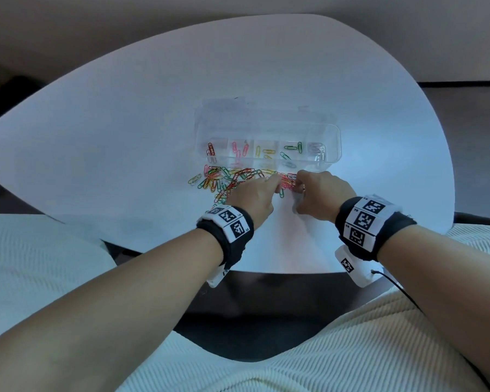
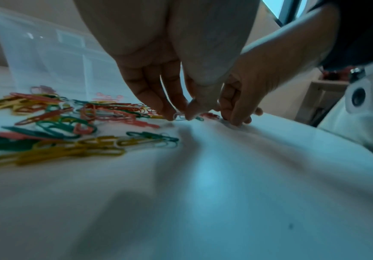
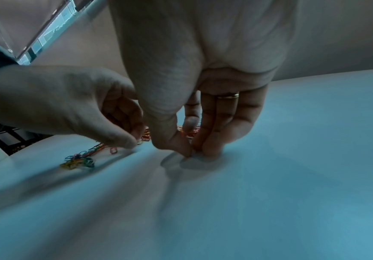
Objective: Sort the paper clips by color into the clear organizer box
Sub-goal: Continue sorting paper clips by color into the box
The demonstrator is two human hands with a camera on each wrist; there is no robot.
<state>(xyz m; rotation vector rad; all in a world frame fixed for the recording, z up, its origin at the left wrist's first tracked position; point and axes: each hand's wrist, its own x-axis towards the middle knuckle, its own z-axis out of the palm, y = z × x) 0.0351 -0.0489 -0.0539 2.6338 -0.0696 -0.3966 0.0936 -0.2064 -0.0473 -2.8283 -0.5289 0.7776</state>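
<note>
From the head view I am watching the loose paper clips (image 1: 227, 179) lying in a heap on the table (image 1: 96, 137) at centre frame, just below the organizer box (image 1: 333, 142), which is already holding a few clips per compartment. My left hand (image 1: 252, 198) and right hand (image 1: 320, 193) are nearly touching at the heap's right end.

The left wrist view is showing those fingertips (image 2: 170, 112) pinching a pale clip. Clips are light, springy and prone to tangling, so I judge lifting by one loop best.

The right wrist view is showing thumb (image 3: 176, 140) and fingers pressed together on the table; whether they are gripping a clip I cannot tell.
</note>
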